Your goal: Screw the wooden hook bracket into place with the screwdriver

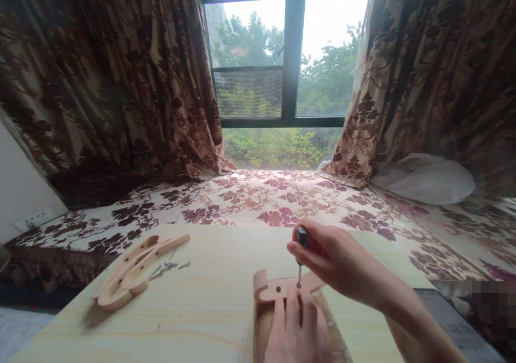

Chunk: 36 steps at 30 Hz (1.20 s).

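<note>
My right hand point(322, 247) is closed round the dark handle of a screwdriver point(300, 239), held upright. Its shaft points down at a small screw point(299, 285) in a curved wooden hook point(266, 290) with a drilled hole. The hook lies across a brown wooden board point(262, 331). From below, my left hand point(298, 325) presses its fingertips against the hook's near edge, close beside the screw. Part of the hook is hidden behind my right hand.
On the pale wooden tabletop point(193, 320), more curved wooden hooks point(133, 271) lie at the left, beside several loose screws point(165, 268). A dark flat device point(455, 320) sits at the right edge. Behind are a floral-covered ledge point(258, 196), patterned curtains point(161, 83) and a window.
</note>
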Motion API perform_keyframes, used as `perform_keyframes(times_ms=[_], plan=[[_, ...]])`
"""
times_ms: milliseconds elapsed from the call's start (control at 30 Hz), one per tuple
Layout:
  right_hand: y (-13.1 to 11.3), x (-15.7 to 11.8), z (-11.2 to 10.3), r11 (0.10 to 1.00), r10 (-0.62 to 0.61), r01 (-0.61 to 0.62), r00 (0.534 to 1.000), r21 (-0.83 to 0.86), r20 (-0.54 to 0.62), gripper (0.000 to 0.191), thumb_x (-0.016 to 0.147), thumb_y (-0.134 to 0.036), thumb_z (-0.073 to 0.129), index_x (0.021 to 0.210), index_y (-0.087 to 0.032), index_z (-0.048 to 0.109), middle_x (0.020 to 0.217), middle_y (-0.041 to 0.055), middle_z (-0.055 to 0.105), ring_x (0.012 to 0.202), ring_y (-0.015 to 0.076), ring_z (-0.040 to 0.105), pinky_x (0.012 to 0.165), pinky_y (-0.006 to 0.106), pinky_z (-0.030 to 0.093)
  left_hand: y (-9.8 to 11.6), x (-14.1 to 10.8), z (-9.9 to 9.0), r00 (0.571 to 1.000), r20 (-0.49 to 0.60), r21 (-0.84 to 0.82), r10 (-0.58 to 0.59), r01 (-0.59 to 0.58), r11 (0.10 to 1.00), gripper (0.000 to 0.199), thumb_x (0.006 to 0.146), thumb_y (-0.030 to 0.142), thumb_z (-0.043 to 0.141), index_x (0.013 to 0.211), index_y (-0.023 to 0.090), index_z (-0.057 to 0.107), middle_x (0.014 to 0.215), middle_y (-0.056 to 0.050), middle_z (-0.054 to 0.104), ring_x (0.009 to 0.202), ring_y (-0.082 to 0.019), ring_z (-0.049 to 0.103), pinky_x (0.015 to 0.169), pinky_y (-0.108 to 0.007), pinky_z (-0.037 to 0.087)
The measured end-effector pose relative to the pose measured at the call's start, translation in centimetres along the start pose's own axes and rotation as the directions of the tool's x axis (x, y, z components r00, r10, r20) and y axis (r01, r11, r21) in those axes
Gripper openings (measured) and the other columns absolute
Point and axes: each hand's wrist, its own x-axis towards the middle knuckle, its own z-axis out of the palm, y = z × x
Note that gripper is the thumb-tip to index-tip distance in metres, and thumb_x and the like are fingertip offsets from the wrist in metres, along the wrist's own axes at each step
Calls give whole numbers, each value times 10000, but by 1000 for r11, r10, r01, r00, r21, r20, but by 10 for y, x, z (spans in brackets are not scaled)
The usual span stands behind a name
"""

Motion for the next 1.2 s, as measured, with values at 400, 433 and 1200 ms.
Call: perform_keyframes(times_ms=[400,433,1200], plan=[[4,0,-1,1000,10,-10,1000,-10,-25,206,884,-345,474,723,-224,428,641,-25,543,586,138,459,565,255,294,-7,0,-3,995,56,-52,78,-75,996,289,815,289,503,1024,132,626,1066,-103,660,1018,-288,604,828,-354,543],[3,-1,-2,1000,-10,9,1000,-10,-13,206,884,-339,475,720,-224,427,640,-27,535,585,136,453,564,253,293,-7,0,-5,996,66,-63,66,-62,996,324,817,339,513,1036,129,626,1072,-107,657,1024,-290,599,831,-356,542],[7,5,2,1000,9,-11,996,-24,-84,208,873,-342,502,716,-215,452,627,-26,545,569,129,449,559,261,283,-11,17,-39,936,345,-167,65,-7,986,625,776,592,601,1178,113,602,1217,-146,616,1130,-318,560,952,-377,487]])
